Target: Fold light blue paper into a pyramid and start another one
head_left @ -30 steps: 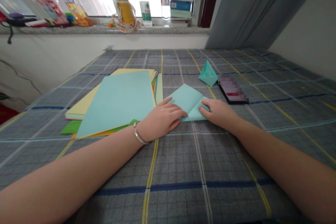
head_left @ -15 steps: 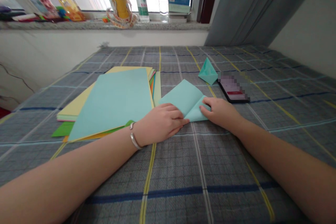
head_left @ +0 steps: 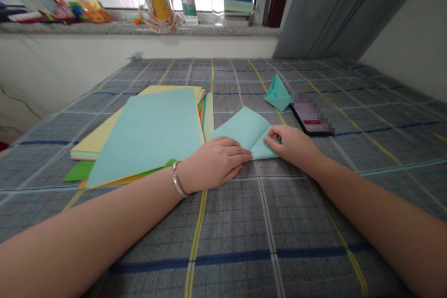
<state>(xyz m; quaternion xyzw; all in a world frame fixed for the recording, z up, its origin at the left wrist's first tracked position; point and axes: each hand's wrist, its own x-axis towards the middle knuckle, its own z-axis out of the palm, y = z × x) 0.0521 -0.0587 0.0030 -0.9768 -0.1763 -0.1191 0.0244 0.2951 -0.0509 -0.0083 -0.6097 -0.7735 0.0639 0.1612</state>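
Observation:
A light blue-green sheet of folding paper (head_left: 241, 125) lies on the checked cloth, with a crease running diagonally and its right part folded over. My left hand (head_left: 221, 162) rests flat on the paper's lower left edge, fingers stretched out together and covering that corner. Thumb and fingers of my right hand (head_left: 291, 144) are closed on the folded flap at the right side. Beyond the right hand stands a small folded paper shape (head_left: 277, 95) of similar colour, pointed at the top.
Left of the sheet is a stack of coloured paper (head_left: 153, 130), light blue on top. A phone (head_left: 312, 118) lies beyond my right hand, partly blurred out. Bottles, boxes and packets line the windowsill (head_left: 209, 30) at the back. A grey curtain (head_left: 324, 4) hangs at right.
My right fingers have drawn slightly left and closer together on the flap. My left hand stays almost in place, its fingers a little straighter. The view has tilted slightly.

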